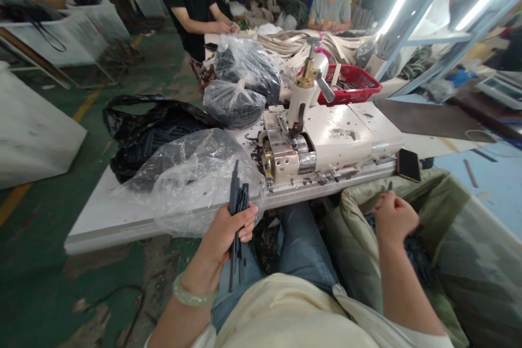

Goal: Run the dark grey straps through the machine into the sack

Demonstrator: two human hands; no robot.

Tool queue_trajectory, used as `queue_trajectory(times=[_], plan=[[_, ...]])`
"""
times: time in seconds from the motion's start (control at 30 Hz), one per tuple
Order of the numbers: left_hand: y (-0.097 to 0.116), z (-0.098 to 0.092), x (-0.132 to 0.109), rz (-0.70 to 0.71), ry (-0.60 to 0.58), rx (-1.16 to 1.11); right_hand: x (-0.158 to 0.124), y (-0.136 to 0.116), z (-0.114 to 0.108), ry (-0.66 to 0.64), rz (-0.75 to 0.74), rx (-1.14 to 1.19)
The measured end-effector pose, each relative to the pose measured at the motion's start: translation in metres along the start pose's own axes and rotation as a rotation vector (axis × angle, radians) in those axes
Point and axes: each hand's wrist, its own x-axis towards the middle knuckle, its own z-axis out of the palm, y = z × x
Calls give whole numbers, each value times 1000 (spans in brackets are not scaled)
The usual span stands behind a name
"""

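My left hand [228,231] is closed round a bundle of thin dark strips [236,201] that stand upright in front of a clear plastic bag [191,174]. My right hand [393,217] is curled shut over the open greenish sack [448,228] at my right; a small dark piece shows at its fingertips, too small to name. More dark pieces lie inside that sack. A cream-coloured machine [322,141] with a metal head [285,152] sits on the white table [106,217] straight ahead of me.
A black bag [142,130] and two tied bags of dark strips [240,81] lie on the table's far left. A red basket [350,84] stands behind the machine, a phone [408,165] beside it. Two people work at a far table.
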Motion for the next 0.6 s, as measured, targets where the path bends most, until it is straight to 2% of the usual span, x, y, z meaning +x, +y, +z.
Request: queue_trajectory(times=[0.07,0.1,0.17,0.23,0.27,0.37,0.4,0.47,0.53,0.6], plan=[[-1,2,2,1,-23,25,11,40,-24,98,-46,-334],[-3,4,2,1,-33,44,14,49,-33,130,-78,-415],[-6,10,3,2,-41,97,11,40,-41,92,-170,-394],[-9,17,4,11,-49,170,-5,2,-34,-131,-209,-126],[-11,20,3,21,-57,216,-17,-25,-27,-321,-193,69],[-12,30,0,71,-59,403,-68,-110,6,-1049,-59,769],[-12,31,-2,89,-45,476,-85,-134,17,-1227,-36,915],[-11,33,-7,112,-1,597,-116,-171,35,-1361,5,1077],[-11,29,-12,110,35,654,-136,-193,47,-1365,113,1179],[-13,21,-16,93,61,651,-143,-202,52,-1370,272,1279]])
